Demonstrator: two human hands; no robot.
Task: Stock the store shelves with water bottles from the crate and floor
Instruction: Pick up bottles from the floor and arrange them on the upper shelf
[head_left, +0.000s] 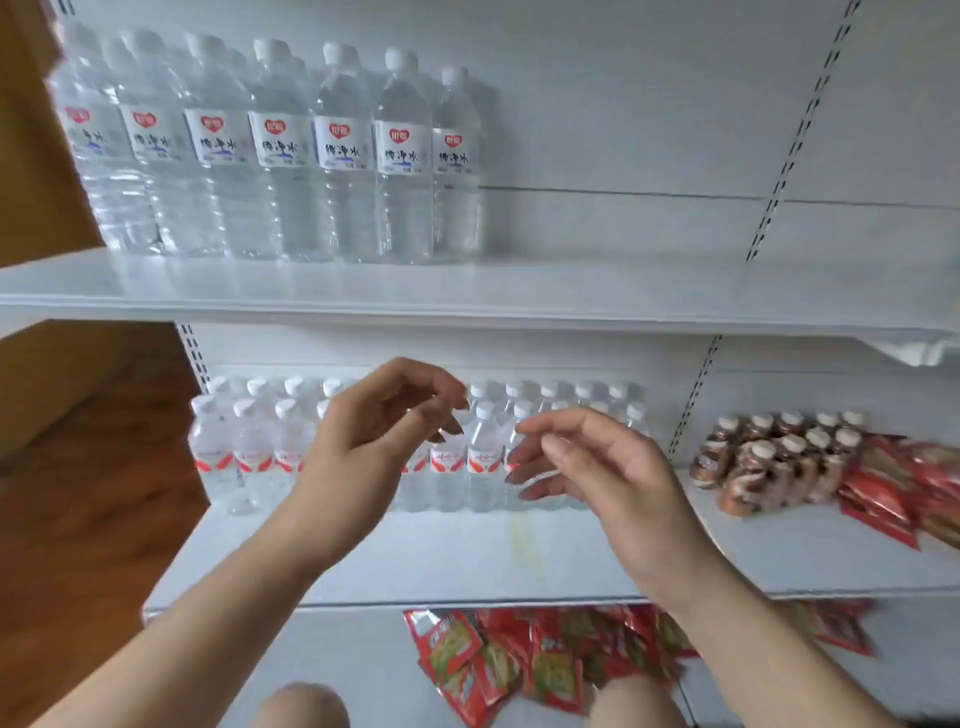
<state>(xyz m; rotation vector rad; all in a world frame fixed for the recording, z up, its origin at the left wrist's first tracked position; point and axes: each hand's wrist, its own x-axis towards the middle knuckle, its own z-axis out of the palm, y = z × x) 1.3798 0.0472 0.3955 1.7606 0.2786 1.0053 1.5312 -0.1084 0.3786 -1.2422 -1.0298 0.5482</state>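
Left hand (374, 431), right hand (608, 467) — seemingly unobstructed

Left hand (382, 423), right hand (597, 467) before bottles (483, 457)

Clear plastic bottles (280, 156), glossy white shelf (571, 296)

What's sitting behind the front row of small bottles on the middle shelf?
A second row of small bottles, mostly caps showing. The left hand and right hand cover the middle stretch.
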